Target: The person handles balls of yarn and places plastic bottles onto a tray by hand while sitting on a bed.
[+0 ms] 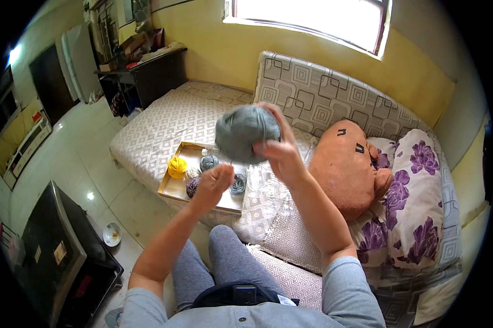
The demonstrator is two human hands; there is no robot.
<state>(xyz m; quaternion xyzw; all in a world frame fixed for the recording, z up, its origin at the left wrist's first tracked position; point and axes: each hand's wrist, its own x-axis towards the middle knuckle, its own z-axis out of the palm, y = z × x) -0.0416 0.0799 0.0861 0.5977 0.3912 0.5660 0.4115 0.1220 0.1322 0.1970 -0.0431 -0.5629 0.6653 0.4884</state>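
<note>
From where I stand, the right hand (pixel 279 150) cups a big grey yarn ball (pixel 243 134) in the air, fingers spread around its right side. Below and left of it, the left hand (pixel 216 185) is fisted; whether it pinches a strand, I can't tell. Beneath that fist sits a shallow box (pixel 172 187) with a yellow yarn ball (pixel 177 167).

From where I stand, big yarn ball (pixel 241 136) looks soft, matt, fibrous; tray (pixel 172 187) smooth, card or wood, can't tell which. Floor tiles (pixel 101 164) glossy, glinting. Sofa cover (pixel 159 117) textured cloth, matt; orange plush toy (pixel 336 172) fuzzy, dull.
</note>
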